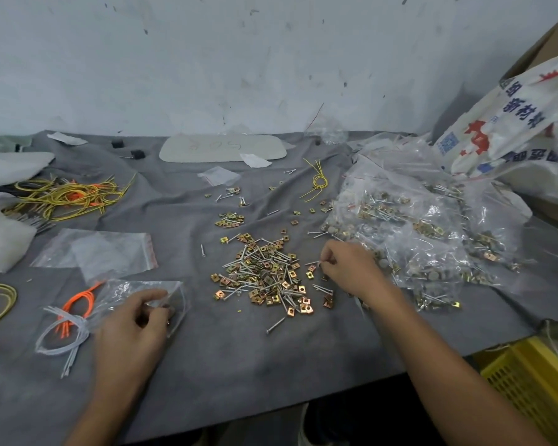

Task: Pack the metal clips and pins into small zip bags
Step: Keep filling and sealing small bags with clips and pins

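Resting on the grey, felt-like cloth of the desk (239,365), the left hand (136,320) holds a crinkled clear zip bag (129,289), its grip closed on the bag's edge. The right hand (348,268) keeps a narrow grip, pinching a thin silver pin (311,263) just beside the loose heap (264,275) of square brass-coloured clips and straight pins at centre. Flat empty zip bags (110,249) with red seal strips lie left. A large glossy plastic bag (416,226) of filled packs lies right.

left hand (132,320) grips zip bag (126,289) | right hand (348,268) pinches pin (312,263) | beside pile (264,275)
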Demonstrator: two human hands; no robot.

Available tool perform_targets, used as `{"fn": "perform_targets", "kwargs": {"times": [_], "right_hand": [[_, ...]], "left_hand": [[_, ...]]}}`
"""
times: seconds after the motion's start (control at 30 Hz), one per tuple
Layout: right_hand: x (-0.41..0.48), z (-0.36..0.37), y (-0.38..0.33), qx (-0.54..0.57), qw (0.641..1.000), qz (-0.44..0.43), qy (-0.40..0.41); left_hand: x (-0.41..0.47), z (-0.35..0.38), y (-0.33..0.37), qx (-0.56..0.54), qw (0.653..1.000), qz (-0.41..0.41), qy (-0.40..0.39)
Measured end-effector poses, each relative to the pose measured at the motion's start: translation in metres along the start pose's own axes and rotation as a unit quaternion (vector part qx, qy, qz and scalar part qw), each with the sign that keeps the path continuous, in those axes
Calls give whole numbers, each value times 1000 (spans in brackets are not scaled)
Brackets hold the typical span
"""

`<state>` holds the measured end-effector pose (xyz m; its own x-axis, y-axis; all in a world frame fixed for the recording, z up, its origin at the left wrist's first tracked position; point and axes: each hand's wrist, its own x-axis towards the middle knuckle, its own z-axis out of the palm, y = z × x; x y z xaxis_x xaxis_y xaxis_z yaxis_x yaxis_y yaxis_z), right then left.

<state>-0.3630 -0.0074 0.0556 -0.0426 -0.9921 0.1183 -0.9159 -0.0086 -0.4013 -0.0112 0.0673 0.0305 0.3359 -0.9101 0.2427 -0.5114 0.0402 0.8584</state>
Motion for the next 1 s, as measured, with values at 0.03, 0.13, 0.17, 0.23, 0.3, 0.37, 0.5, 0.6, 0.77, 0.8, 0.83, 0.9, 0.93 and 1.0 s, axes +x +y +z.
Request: {"fn": "perform_targets", "kwargs": {"times": [0.03, 0.13, 0.17, 0.23, 0.3, 0.37, 0.5, 0.6, 0.77, 0.8, 0.83, 0.9, 0.93, 1.0], "right_hand": [[0, 1, 0, 10, 1000, 5, 1], [3, 4, 2, 1, 1000, 3, -12], [5, 5, 2, -5, 1000, 0, -15], [7, 7, 2, 3, 1000, 0, -6], [11, 7, 2, 6, 1000, -3, 15], [16, 7, 1, -4, 1000, -3, 15], [27, 7, 0, -50, 998, -2, -24], [29, 6, -3, -43, 999, 2, -10], [-1, 13, -43, 106, 990, -68, 68], [-11, 17, -59, 150, 983, -81, 68], [-21, 23, -75, 190, 976, -90, 60], [-38, 40, -107, 261, 959, -105, 34], [-45, 50, -122, 291, 950, -110, 18], [-56, 71, -150, 334, 935, -117, -8]], "left_hand": [[0, 0, 1, -1, 1000, -1, -1], [-2, -1, 3, -9, 1000, -4, -7], [-2, -1, 4, -13, 1000, -6, -8], [-2, -1, 6, -16, 1000, -8, -8], [-2, -1, 6, -16, 1000, -9, -8], [-2, -1, 7, -17, 1000, -10, -9], [-2, -1, 8, -19, 1000, -9, -10], [-2, 0, 8, -16, 1000, -9, -6], [-2, 0, 8, -17, 1000, -12, -8], [-2, 0, 7, -17, 1000, -12, -9], [-2, 0, 7, -17, 1000, -11, -9], [-3, 0, 5, -20, 1000, -10, -7], [-2, 0, 4, -24, 1000, -11, -7], [-1, 1, 2, -29, 1000, -7, -6]]}}
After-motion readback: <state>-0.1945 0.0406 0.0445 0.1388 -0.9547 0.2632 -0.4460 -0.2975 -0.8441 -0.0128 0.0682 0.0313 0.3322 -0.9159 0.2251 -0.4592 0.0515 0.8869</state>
